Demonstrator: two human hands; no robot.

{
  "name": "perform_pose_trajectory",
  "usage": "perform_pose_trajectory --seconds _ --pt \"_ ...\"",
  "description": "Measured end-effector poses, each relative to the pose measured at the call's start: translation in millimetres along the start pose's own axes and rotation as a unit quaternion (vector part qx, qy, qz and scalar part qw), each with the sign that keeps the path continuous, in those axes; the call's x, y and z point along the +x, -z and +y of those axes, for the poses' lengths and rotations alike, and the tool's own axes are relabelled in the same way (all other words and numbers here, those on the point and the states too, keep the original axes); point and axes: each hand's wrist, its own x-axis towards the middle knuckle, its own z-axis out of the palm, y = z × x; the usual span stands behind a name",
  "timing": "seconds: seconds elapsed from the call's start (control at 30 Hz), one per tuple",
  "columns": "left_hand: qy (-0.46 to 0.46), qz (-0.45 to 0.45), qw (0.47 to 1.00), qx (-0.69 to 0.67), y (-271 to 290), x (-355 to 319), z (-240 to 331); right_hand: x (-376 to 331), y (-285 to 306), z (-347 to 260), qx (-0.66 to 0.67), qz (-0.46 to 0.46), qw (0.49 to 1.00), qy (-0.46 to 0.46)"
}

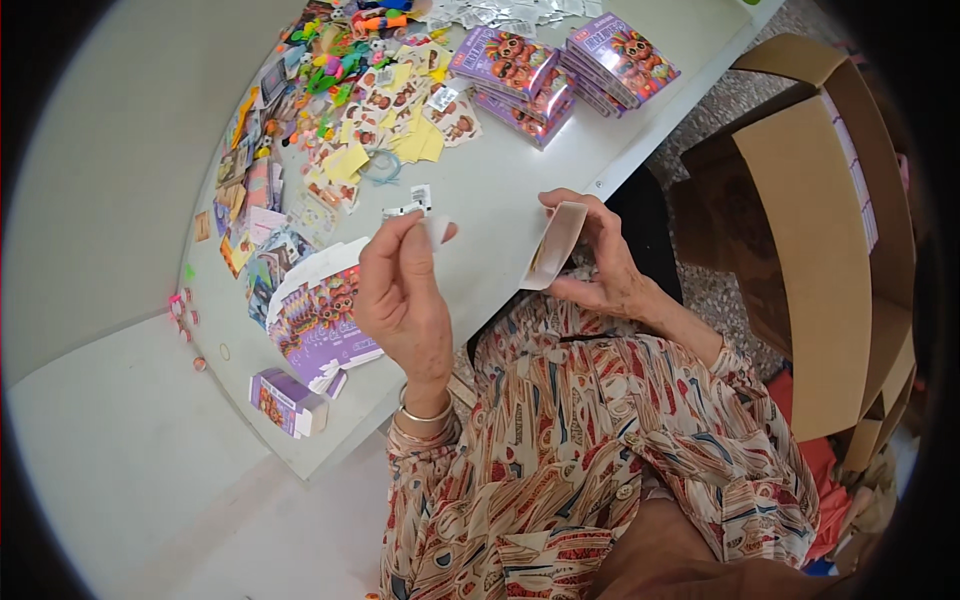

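My left hand (403, 295) is raised over the table edge, pinching a small white packet (437, 228) between thumb and fingertips. My right hand (597, 262) holds a small open white carton (556, 245) with its mouth turned toward the left hand. The two hands are a short gap apart. A flattened purple printed carton (318, 315) lies on the table just left of my left hand. A folded small purple box (285, 401) sits near the table's front edge.
Stacks of purple printed boxes (565, 65) stand at the back of the white table (520, 180). A heap of colourful cards and small toys (340, 90) covers the left part. Silver packets (500, 12) lie at the far edge. An open brown cardboard box (810, 230) stands on the floor at right.
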Motion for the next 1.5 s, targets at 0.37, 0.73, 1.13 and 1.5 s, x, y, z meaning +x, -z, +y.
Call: perform_pose_trajectory --seconds 0.37,0.73,1.13,1.5 --pt "0.014 0.015 1.000 0.022 8 -8 -3 -9 -1 15 -0.057 0.021 0.995 0.080" --pt "-0.030 0.020 0.995 0.096 13 -6 -15 -8 0 14 -0.069 0.024 0.995 0.071" --pt "-0.177 -0.115 0.869 0.447 12 87 -84 24 -15 14 -0.177 0.029 0.983 -0.031" --pt "-0.180 -0.135 0.826 0.517 -34 89 -111 21 -18 27 -0.184 0.038 0.982 -0.024"
